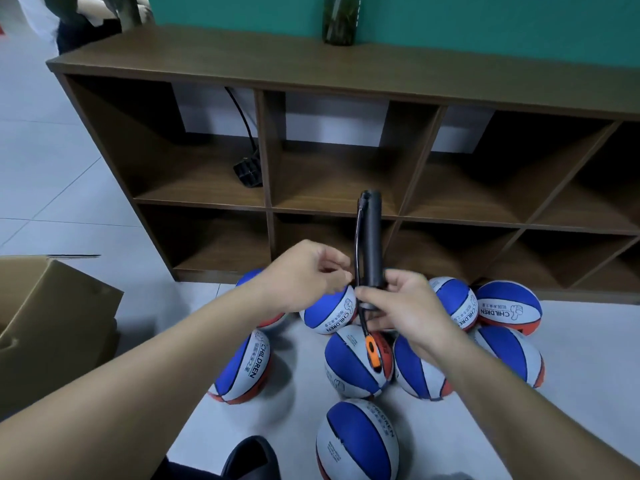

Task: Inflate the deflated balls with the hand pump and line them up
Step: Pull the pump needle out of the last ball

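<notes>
A black hand pump (370,237) stands upright in front of me, gripped near its lower end by my right hand (398,306). Its thin black hose (357,244) runs down the side to an orange nozzle piece (373,351) hanging below. My left hand (308,271) pinches at the hose beside the pump. Several blue, white and orange balls marked CHILDREN lie on the floor below: one nearest me (356,441), one at the left (246,368), one under the nozzle (349,365), others at the right (509,306).
A low brown cubby shelf (311,64) stands behind the balls, a black cable and plug (247,171) in one cell. An open cardboard box (45,327) sits at the left. A dark shoe (252,459) is at the bottom. A person stands at the top left.
</notes>
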Demonstrator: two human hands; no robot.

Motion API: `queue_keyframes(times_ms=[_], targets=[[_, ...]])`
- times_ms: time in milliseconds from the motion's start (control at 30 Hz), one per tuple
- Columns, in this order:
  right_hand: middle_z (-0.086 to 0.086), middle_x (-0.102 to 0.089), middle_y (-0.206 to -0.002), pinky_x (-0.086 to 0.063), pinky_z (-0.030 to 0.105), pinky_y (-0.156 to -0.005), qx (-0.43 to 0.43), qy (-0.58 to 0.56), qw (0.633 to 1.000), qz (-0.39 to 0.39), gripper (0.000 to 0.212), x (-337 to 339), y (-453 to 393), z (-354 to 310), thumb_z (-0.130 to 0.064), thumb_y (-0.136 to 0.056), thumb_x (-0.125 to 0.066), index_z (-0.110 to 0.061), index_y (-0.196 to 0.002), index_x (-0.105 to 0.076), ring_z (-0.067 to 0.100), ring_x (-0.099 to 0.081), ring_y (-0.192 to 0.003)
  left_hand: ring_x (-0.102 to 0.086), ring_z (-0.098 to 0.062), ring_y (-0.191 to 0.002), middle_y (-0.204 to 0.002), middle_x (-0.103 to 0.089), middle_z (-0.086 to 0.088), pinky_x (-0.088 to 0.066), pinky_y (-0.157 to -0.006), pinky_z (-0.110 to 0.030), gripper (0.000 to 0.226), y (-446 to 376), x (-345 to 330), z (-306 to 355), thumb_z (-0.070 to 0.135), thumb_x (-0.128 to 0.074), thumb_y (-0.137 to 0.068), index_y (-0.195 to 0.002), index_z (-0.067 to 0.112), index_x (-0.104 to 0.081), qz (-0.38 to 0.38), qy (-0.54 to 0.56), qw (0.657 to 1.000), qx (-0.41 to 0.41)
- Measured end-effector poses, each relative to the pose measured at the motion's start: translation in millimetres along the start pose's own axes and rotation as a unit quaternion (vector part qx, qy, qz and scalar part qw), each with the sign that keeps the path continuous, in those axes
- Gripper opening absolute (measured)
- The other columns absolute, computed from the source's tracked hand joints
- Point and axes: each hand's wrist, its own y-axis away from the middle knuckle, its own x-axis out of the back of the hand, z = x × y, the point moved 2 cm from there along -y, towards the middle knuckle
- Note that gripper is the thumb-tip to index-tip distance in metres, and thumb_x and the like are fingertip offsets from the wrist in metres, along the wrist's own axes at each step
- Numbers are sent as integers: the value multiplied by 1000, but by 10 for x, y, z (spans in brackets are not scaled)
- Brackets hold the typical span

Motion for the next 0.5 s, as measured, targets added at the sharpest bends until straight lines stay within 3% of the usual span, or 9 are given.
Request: queue_keyframes(times_ms=[133, 200, 300, 433, 500], targets=[[10, -76, -83, -64, 35, -56, 9, 35, 999, 33, 21, 75, -723, -486, -7, -93, -82, -3, -112, -72, 21, -72, -64, -75, -10, -85, -91, -80, 11, -63, -86, -36, 17, -140, 371, 122, 34, -69, -104, -95, 29, -82, 73, -130, 988, -26], [12, -76, -86, -62, 35, -53, 25, 65, 996, 46, 25, 39, -1207, -737, -7, -93, -80, -5, -116, -69, 22, -73, -58, -73, -7, -87, -91, -77, 13, -62, -84, -35, 19, -231, 440, 98, 35, -66, -104, -92, 31, -80, 86, -241, 966, -44], [15, -75, -88, -62, 35, -55, 41, 129, 988, 68, 27, -50, -1964, -1009, -10, -93, -77, -9, -118, -65, 21, -72, -55, -69, -18, -77, -82, -72, 7, -62, -73, -40, 25, -400, 432, 1, 38, -59, -104, -85, 28, -71, 101, -369, 923, -51], [15, -75, -95, -61, 32, -54, 43, 205, 974, 91, 45, -251, -2797, -1158, -21, -90, -73, -6, -130, -58, 23, -77, -60, -63, -24, -73, -78, -64, 3, -55, -67, -36, 27, -624, 466, -83, 39, -53, -107, -87, 25, -66, 104, -438, 893, -16], [9, -74, -93, -61, 35, -55, 57, 249, 960, 116, 39, -307, -3101, -1158, -26, -86, -75, -10, -119, -62, 24, -77, -69, -62, -24, -71, -77, -61, 2, -50, -63, -35, 22, -724, 497, -116, 32, -55, -103, -84, 23, -63, 91, -445, 891, 1]])
